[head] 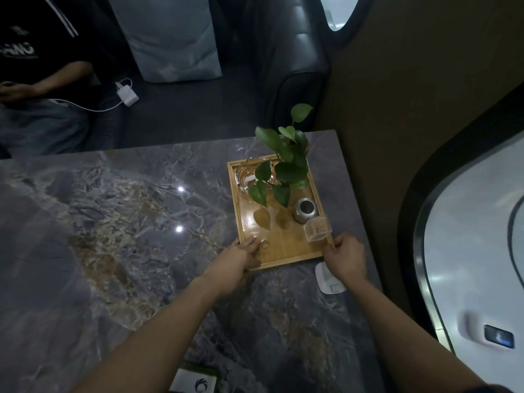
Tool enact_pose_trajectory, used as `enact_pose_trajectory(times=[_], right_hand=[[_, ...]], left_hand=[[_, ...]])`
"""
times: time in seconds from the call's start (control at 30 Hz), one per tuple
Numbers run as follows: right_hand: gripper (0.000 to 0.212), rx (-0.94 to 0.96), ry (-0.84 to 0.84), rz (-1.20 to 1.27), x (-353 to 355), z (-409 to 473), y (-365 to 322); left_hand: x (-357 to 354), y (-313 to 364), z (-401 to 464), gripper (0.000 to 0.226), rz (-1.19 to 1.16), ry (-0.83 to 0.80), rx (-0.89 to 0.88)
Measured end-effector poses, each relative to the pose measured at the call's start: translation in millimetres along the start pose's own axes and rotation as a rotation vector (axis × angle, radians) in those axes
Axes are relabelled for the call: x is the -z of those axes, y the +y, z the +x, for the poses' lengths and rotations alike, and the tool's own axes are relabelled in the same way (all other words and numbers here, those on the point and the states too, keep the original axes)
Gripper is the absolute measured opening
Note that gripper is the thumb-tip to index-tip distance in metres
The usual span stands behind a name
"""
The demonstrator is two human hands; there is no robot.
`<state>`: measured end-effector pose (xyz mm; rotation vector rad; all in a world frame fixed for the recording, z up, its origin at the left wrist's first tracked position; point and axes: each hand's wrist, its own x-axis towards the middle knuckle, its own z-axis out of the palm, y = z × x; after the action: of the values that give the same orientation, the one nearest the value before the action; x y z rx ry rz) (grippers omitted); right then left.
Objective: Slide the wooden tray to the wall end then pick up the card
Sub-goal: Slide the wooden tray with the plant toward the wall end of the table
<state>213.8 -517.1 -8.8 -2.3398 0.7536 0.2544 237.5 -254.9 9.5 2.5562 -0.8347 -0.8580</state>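
Gripping the near end of the wooden tray (283, 251), both hands are closed on its rim: the left hand (238, 260) clasps the near left corner, fingers curled over the edge onto the tray floor, and the right hand (347, 258) pinches the near right corner beside a small clear box (317, 228). The tray lies lengthwise on the marble table (141, 222), near the table's right edge, which runs along the brown wall (397, 137); a strip of bare tabletop shows between tray and wall. On the tray stand a leafy green plant (286, 165) at the far end, a glass dish (249, 177) to its left, a small metal cup (304, 209) and the clear box at the near right. A white card (194, 382) with a dark logo lies at the table's near edge, between the forearms, well apart from the tray. A white flat gadget (330, 280) rests on the table partly under the right wrist. Across the table another person (34, 66) sits on a dark sofa (184, 114).
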Motion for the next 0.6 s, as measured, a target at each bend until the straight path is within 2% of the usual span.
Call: enact_pose_trajectory(times=[0.3, 0.47, 0.6], right_hand=[[0.014, -0.038, 0.022, 0.059, -3.4, -3.6, 5.0], [0.016, 0.014, 0.015, 0.158, 1.8, -9.3, 14.9], [0.006, 0.149, 0.065, 0.091, 4.1, -28.4, 24.7]], left_hand=[[-1.6, -0.7, 0.9, 0.036, -0.037, 0.026, 0.006], [-20.9, -1.7, -8.8, 0.033, -0.178, 0.259, 0.019], [-39.8, 3.6, -18.8, 0.063, -0.314, 0.490, 0.151]])
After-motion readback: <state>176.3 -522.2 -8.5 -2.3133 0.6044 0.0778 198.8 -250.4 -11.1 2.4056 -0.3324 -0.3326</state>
